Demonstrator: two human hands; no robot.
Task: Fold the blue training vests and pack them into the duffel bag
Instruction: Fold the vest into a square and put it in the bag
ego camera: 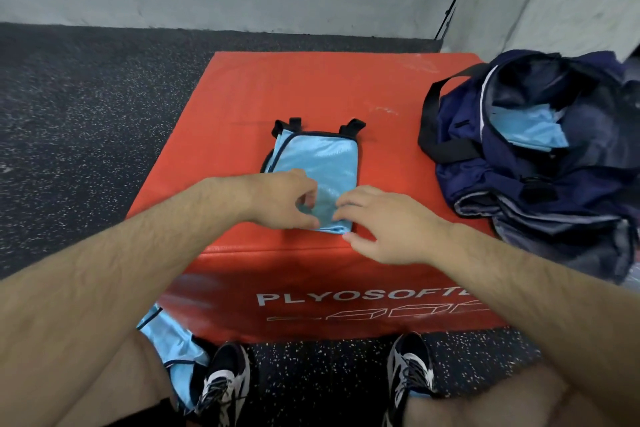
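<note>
Head view, seated person facing a red vinyl-covered plyometric box [311,87] with white lettering on its front face.

Three light-blue mesh training vests with black trim are visible. The first vest [322,156] lies folded into a narrow rectangle at the middle of the box top, its two black shoulder loops pointing away from the person. The second vest [526,128] lies inside the open mouth of the one navy fabric duffel bag [519,191], which sits on the right end of the box, with a black strap looping off its left side. The third vest [169,340] hangs unfolded beside the left leg, reaching down to the left of two black-and-white trainers [225,378].

Two bare hands meet at the first vest's near edge. The left hand [284,201] has curled fingers and thumb pinching the fabric. The right hand [384,222], fingers bent narrowly, grips the near right corner, fingertips on top and thumb at the edge.
</note>
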